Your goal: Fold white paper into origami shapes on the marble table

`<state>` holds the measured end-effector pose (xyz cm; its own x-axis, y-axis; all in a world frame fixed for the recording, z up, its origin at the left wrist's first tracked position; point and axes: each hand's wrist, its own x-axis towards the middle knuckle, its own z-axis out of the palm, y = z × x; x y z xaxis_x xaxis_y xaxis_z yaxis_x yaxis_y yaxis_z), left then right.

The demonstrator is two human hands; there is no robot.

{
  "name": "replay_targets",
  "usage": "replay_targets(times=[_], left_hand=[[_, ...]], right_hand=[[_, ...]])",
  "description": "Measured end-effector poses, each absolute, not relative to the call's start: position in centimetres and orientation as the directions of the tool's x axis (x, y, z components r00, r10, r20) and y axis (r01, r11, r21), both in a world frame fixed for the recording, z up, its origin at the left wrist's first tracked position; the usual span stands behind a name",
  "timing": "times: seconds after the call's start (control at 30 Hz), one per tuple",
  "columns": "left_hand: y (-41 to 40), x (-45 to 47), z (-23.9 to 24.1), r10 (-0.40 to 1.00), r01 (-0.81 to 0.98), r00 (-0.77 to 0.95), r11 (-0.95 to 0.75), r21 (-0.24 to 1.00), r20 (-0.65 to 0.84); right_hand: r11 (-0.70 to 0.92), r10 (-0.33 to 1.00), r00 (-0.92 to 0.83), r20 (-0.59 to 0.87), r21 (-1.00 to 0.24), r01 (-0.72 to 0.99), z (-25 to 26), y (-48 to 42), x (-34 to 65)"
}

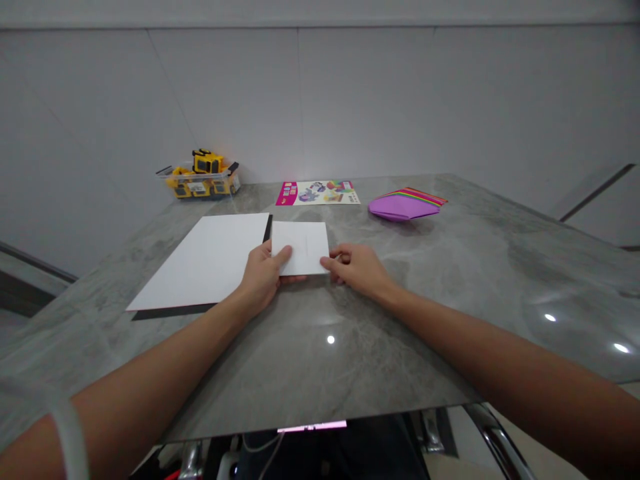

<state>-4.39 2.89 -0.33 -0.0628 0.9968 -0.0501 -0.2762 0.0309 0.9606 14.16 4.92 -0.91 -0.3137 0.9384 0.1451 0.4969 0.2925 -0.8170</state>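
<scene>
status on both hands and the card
Left hand holding white card. Right hand at its right edge. Large white sheet close by, on the left.

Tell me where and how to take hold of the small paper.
The small paper is probably best pinched at its near right corner, coming from the right, thumb on top: it looks thin and flat, the left hand holds its left side, and the right hand is at that corner.
</scene>
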Motion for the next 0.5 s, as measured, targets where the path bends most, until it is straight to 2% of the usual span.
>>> replay_targets(times=[0.07, 0.13, 0.17, 0.23, 0.33, 0.5], left_hand=[[3.0, -4.6, -0.4, 0.995, -0.280, -0.062, 0.063, 0.958, -0.084], [3.1, -4.6, -0.4, 0.993, -0.288, -0.043, 0.095, 0.953, -0.112], [3.0, -4.5, -0.4, 0.992, -0.294, -0.030, 0.108, 0.950, -0.122], [2.9, -4.5, -0.3, 0.990, -0.314, 0.003, 0.133, 0.940, -0.139], [2.8, -4.6, 0.1, 0.982, -0.355, 0.074, 0.190, 0.915, -0.175], [2.4, -4.7, 0.5, 0.954, -0.426, 0.186, 0.292, 0.856, -0.234]], right_hand=[[0.449, 0.893, -0.288, 0.345, -0.678, 0.582, -0.3, 5.2, 15.0], [0.669, 0.741, -0.447, 0.502, -0.493, 0.556, 0.3, 5.4, 15.7], [0.765, 0.643, -0.563, 0.520, -0.397, 0.507, 0.5, 5.4, 16.0], [0.877, 0.479, -0.758, 0.442, -0.279, 0.392, 0.6, 5.4, 16.3], [0.902, 0.415, -0.846, 0.336, -0.273, 0.334, 0.2, 5.4, 16.3], [0.919, 0.391, -0.796, 0.462, -0.246, 0.309, -0.3, 5.7, 15.9]])
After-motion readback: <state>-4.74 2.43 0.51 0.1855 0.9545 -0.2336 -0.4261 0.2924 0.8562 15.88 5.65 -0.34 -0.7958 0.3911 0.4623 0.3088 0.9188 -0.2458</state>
